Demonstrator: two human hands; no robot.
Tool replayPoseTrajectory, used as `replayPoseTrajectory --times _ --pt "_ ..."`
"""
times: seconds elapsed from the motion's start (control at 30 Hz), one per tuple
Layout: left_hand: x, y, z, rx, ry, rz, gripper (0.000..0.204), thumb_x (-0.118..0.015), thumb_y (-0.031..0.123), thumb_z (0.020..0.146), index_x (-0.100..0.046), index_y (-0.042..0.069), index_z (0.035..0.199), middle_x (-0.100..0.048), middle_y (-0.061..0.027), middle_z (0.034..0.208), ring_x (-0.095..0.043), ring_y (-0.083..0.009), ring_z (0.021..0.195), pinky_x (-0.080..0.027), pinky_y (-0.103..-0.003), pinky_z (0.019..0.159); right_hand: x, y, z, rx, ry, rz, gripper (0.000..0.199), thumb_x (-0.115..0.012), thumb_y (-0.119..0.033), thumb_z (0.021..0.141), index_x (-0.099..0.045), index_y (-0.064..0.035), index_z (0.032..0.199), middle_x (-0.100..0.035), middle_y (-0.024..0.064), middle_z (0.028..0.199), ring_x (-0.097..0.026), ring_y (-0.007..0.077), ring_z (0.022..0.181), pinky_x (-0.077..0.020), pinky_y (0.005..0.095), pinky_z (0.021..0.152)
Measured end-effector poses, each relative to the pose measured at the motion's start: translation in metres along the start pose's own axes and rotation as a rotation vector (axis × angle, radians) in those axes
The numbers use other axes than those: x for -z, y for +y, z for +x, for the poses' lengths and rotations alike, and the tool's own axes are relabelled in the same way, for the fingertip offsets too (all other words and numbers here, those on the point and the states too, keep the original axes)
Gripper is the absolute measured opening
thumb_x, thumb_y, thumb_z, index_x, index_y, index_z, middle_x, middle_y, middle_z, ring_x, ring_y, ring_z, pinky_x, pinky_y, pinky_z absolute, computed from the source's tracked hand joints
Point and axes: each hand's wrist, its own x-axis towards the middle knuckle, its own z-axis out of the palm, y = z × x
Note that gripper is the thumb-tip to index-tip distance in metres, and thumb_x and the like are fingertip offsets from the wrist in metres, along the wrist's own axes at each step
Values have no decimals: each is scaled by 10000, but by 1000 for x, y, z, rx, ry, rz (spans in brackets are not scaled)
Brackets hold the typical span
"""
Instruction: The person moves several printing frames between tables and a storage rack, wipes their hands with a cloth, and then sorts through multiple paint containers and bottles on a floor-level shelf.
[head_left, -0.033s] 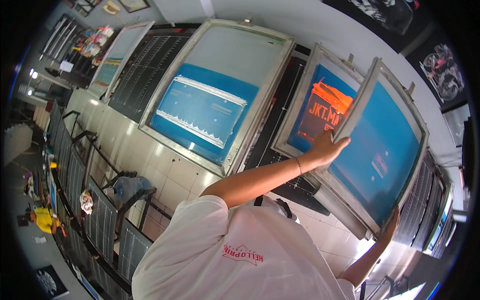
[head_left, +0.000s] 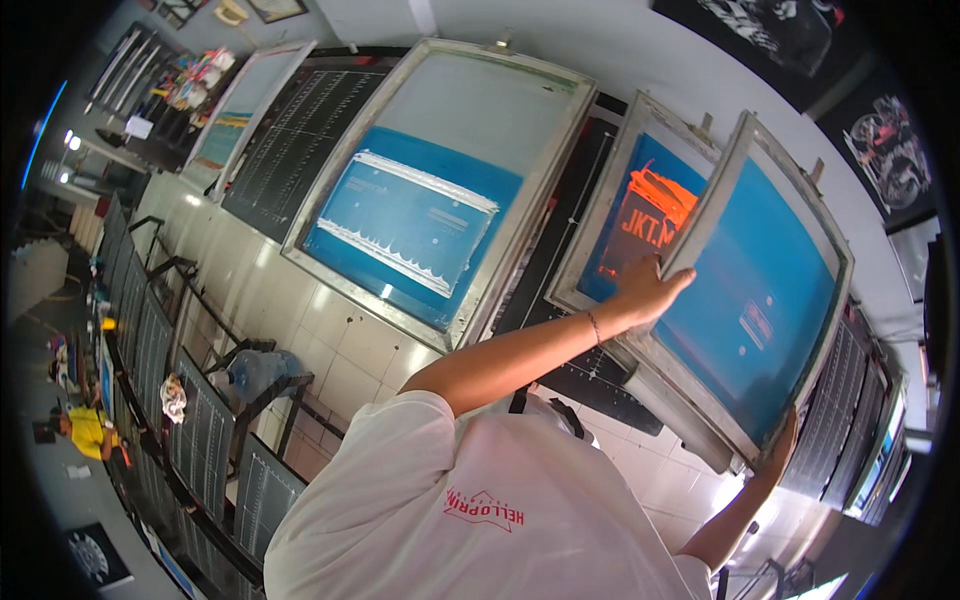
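Observation:
My left hand (head_left: 645,293) grips the left edge of a blue-meshed screen-printing frame (head_left: 735,195), thumb laid over the rim. Low on that frame's right side, my right hand (head_left: 779,450) holds the corner, its fingers partly hidden. The frame is tilted and overlaps a second screen frame (head_left: 575,285) behind it, which carries a smear of bright orange ink (head_left: 660,195) over a stencil. To the left, a larger screen frame (head_left: 300,225) with blue mesh and two white ink bands stands apart from my hands.
Black marked printing boards (head_left: 290,140) run along the wall. At the lower left are dark metal racks (head_left: 205,430), a clear water jug (head_left: 262,376) and a crumpled cloth (head_left: 173,398). A person in yellow (head_left: 88,434) is far left. Pale tiles (head_left: 350,350) cover the floor.
The held screen frame has shifted slightly left with both hands on it, covering a bit more of the orange-inked frame behind. The whole view has also moved slightly.

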Motion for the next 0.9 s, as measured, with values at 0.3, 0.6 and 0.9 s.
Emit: replayPoseTrajectory --times 0.3,0.6,0.9 --pt "84 -27 32 26 228 54 810 -568 614 814 -527 -157 1059 -600 -309 975 -608 -336 984 -470 -414 814 -109 17 119 219 -209 -214 518 -547 -406 931 -545 -18 1274 -586 75 1167 -539 177 1072 -404 303 939" --pt "99 -85 48 2 314 -52 890 -533 666 798 -532 -173 1097 -560 -361 1120 -541 -432 1118 -426 -446 926 -156 1 101 163 -373 6 493 -564 -402 928 -565 -6 1220 -618 48 1055 -583 147 932 -459 270 803" --pt "117 -121 64 -20 263 -238 549 -523 416 905 -596 -42 1199 -517 -187 1310 -481 -236 1200 -338 -346 1036 -173 -10 95 17 -221 -31 545 -676 -440 835 -578 -48 1200 -584 44 925 -530 147 829 -443 303 711"
